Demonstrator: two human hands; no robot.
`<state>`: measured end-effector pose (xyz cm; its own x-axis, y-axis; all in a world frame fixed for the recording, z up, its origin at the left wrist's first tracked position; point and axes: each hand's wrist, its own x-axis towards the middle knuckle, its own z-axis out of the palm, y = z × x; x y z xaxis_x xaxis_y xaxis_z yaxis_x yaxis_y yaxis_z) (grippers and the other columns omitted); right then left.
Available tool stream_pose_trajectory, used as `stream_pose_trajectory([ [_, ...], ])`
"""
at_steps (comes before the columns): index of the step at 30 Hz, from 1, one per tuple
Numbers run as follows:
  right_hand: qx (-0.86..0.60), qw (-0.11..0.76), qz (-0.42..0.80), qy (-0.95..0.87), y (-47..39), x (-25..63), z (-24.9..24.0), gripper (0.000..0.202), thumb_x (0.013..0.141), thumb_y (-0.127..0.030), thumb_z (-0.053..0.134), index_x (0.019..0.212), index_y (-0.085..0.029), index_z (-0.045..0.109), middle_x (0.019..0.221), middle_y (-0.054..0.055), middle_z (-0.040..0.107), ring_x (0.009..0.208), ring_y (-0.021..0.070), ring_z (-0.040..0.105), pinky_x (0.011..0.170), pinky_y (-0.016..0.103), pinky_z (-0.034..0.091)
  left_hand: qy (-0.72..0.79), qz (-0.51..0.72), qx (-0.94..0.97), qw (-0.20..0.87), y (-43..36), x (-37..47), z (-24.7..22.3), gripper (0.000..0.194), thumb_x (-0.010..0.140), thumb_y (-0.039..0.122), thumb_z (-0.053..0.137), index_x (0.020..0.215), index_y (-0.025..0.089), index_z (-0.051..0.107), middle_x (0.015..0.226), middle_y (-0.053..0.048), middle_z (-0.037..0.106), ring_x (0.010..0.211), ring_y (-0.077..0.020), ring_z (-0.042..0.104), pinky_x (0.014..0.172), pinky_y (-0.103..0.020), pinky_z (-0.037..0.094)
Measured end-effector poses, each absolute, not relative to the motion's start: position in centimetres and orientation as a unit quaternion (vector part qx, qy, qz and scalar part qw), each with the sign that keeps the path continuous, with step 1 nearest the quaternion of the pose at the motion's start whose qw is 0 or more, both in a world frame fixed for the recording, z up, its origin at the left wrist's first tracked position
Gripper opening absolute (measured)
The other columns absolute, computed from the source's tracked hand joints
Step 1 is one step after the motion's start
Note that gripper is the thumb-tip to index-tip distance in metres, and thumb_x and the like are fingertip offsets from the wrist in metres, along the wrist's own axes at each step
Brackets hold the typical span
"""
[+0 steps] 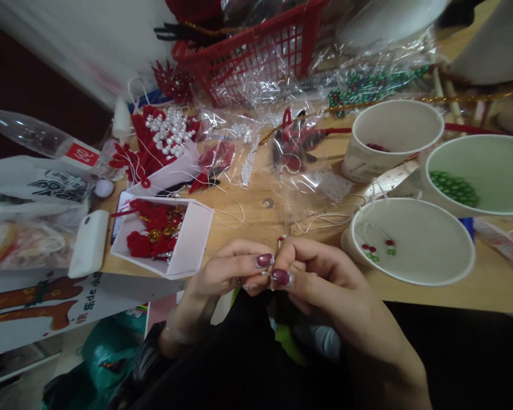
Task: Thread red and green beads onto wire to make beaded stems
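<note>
My left hand (233, 266) and my right hand (325, 276) meet at the table's front edge, thumbs and fingertips pinched close together. Between them runs a short beaded string (265, 274) with small white beads, gripped from both sides. A red bead (281, 239) shows just above the fingertips; most of the string is hidden by my fingers. Right of my right hand stands a white paper cup (414, 256), with finished-looking strands of red, green and white beads (370, 250) hanging inside. Left of my left hand lies a white box (192, 230) of red fuzzy ornaments (154, 233).
Two more cups hold red beads (377, 147) and green beads (453, 188). A red basket (260, 51) stands at the back behind plastic bags (299, 154). White pearl beads (171, 131), a plastic bottle (47, 139) and a white phone-like device (89, 242) lie at left.
</note>
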<state>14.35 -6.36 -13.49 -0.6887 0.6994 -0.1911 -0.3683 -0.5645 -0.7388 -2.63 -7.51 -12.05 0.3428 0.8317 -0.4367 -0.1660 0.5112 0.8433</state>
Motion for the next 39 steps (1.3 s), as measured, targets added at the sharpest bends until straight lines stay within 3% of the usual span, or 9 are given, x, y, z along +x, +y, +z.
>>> stream_pose_trajectory([
  [6, -0.267, 0.324, 0.827, -0.374, -6.7, 14.1, -13.3, 0.021, 0.089, -0.034, 0.067, 0.076, -0.020, 0.059, 0.070, -0.002, 0.060, 0.052, 0.0071, 0.036, 0.045, 0.021, 0.023, 0.458, 0.343, 0.339, 0.746, -7.6, -2.7, -12.2, 0.046, 0.072, 0.052, 0.073, 0.045, 0.020, 0.055, 0.039, 0.004, 0.031, 0.039, -0.0112, 0.034, 0.043, -0.029, 0.024],
  [10, -0.288, 0.329, 0.797, -0.418, -6.8, 14.1, -13.1, 0.020, 0.093, -0.034, 0.060, 0.078, -0.021, 0.058, 0.069, -0.002, 0.059, 0.061, 0.0104, 0.048, 0.049, 0.022, 0.030, 0.454, 0.349, 0.340, 0.746, -7.7, -2.7, -12.2, 0.046, 0.072, 0.052, 0.073, 0.047, 0.019, 0.055, 0.041, 0.004, 0.033, 0.039, -0.0106, 0.033, 0.043, -0.028, 0.024],
  [18, -0.336, 0.332, 0.660, -0.584, -7.4, 14.5, -12.4, 0.016, 0.098, -0.027, 0.052, 0.082, -0.023, 0.054, 0.068, -0.004, 0.055, 0.060, 0.0122, 0.051, 0.052, 0.024, 0.038, 0.427, 0.365, 0.341, 0.754, -7.8, -2.7, -12.8, 0.043, 0.077, 0.046, 0.069, 0.051, 0.017, 0.051, 0.043, 0.006, 0.032, 0.041, -0.0081, 0.032, 0.042, -0.024, 0.023],
  [26, -0.328, 0.368, 0.656, -0.572, -7.4, 14.1, -12.7, 0.008, 0.100, -0.028, 0.053, 0.093, -0.026, 0.054, 0.088, -0.004, 0.068, 0.077, 0.0103, 0.066, 0.065, 0.018, 0.051, 0.406, 0.381, 0.331, 0.762, -7.8, -2.9, -13.3, 0.045, 0.079, 0.050, 0.063, 0.053, 0.019, 0.044, 0.046, 0.005, 0.034, 0.040, -0.0080, 0.030, 0.039, -0.023, 0.019],
  [30, -0.319, 0.392, 0.644, -0.575, -7.3, 14.0, -12.9, 0.010, 0.101, -0.024, 0.051, 0.094, -0.027, 0.058, 0.089, -0.004, 0.070, 0.084, 0.0084, 0.068, 0.073, 0.015, 0.053, 0.366, 0.384, 0.336, 0.778, -7.8, -3.1, -13.6, 0.043, 0.084, 0.047, 0.060, 0.055, 0.019, 0.044, 0.047, 0.006, 0.031, 0.039, -0.0074, 0.027, 0.039, -0.023, 0.016],
  [39, -0.336, 0.429, 0.624, -0.560, -7.4, 13.6, -13.1, 0.009, 0.098, -0.021, 0.056, 0.100, -0.029, 0.061, 0.090, -0.005, 0.071, 0.082, 0.0084, 0.070, 0.074, 0.015, 0.053, 0.376, 0.369, 0.345, 0.777, -7.9, -3.2, -13.6, 0.048, 0.082, 0.054, 0.062, 0.054, 0.019, 0.045, 0.045, 0.006, 0.034, 0.038, -0.0071, 0.028, 0.039, -0.024, 0.014],
])
